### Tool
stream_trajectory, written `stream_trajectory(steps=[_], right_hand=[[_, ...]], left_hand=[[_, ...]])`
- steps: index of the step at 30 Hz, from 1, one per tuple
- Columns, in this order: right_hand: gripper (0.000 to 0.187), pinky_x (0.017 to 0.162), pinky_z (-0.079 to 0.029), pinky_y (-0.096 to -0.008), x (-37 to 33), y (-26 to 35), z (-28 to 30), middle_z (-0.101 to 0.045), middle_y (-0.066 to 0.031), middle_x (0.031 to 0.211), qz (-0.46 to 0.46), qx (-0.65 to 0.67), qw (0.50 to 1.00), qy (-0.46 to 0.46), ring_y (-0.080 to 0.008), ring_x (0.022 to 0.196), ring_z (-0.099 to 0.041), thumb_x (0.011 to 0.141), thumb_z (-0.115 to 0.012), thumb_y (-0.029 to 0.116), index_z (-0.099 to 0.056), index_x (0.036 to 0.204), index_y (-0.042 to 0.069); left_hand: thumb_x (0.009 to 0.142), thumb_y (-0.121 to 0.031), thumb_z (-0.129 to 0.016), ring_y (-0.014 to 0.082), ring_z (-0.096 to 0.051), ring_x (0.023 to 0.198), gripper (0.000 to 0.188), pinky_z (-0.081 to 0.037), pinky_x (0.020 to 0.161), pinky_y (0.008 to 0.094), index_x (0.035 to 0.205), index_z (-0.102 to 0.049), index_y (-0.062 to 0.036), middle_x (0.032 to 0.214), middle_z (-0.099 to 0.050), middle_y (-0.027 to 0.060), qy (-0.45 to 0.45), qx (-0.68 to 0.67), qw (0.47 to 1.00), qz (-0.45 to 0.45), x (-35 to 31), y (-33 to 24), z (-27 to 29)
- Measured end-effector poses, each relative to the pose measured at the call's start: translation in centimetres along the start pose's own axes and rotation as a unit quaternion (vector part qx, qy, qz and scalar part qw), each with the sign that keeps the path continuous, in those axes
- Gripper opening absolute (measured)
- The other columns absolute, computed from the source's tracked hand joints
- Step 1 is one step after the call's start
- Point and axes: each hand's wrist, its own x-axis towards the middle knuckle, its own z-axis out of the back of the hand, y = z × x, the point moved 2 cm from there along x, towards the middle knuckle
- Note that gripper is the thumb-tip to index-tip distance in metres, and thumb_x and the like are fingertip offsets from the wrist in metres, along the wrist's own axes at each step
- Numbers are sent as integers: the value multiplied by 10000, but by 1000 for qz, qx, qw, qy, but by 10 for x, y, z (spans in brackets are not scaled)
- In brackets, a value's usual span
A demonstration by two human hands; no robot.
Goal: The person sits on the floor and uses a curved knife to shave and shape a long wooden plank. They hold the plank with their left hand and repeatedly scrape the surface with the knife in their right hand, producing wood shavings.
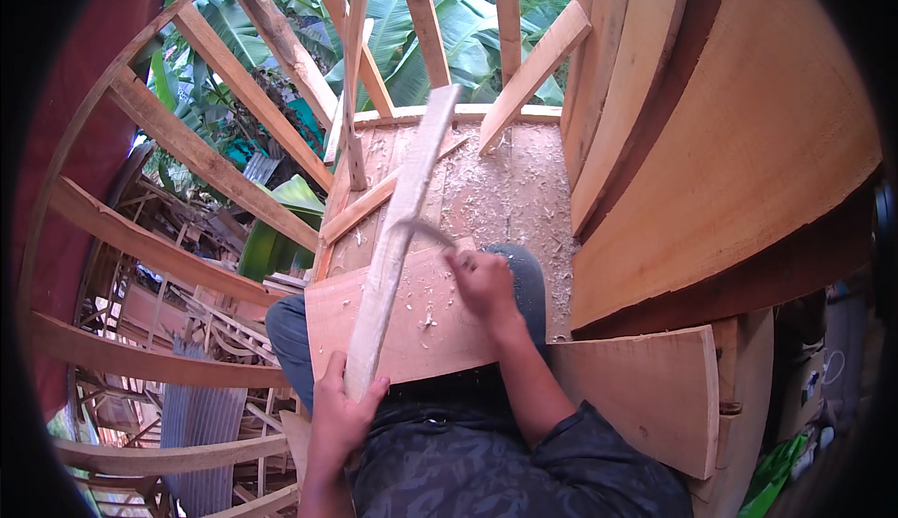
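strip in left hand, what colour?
Strip: pale beige, best seen in the head view.

The board [444, 298] lies across my knees [530, 298], the strip [393, 247] over it; beyond the board, shavings [510, 181]; to its left, rails [154, 242]; to its right, planks [730, 181].

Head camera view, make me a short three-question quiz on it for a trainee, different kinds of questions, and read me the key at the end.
1. Which hand holds the near end of the long wooden strip?
2. The right hand holds: A, a hammer; B, a slim curved tool; C, nothing.
3. Fill in: the wide board lies across the person's ____.

Key: 1, the left hand. 2, B. 3, legs.
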Motion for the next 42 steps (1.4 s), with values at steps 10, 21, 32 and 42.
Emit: stream_trajectory(steps=[10,21,32,42], right_hand=[[423,459,-395,-359,-29,61,6,-478,-134,488,177,132,965,139,-289,456,-525,803,-642,435,-612,677,32],[584,465,-451,-388,-20,35,3,-523,-109,494,184,8,982,39,-286,495,-589,723,-604,638,-590,598,68],[607,453,-337,-385,11,-11,46,-429,-154,468,-16,197,979,-40,-221,431,-423,884,-494,523,-539,625,-25],[573,457,-366,-354,-34,48,3,-457,-116,470,53,261,953,146,-189,438,-477,868,-520,527,-602,692,-13]], left_hand=[[792,-238,-652,83,-422,670,318,-376,592,238,916,-478,-2,723,-484,8,28,-171,983,55,-13,19,3],[755,-284,-714,107,-446,630,426,-403,564,274,949,-470,8,650,-496,55,13,-76,997,-14,-19,4,1],[752,-286,-699,123,-451,624,369,-370,561,273,875,-482,-14,671,-476,36,57,-72,995,-29,-37,10,-1],[823,-337,-623,94,-400,605,361,-337,527,272,828,-468,-11,628,-436,20,-32,-54,996,-60,-14,10,2]])
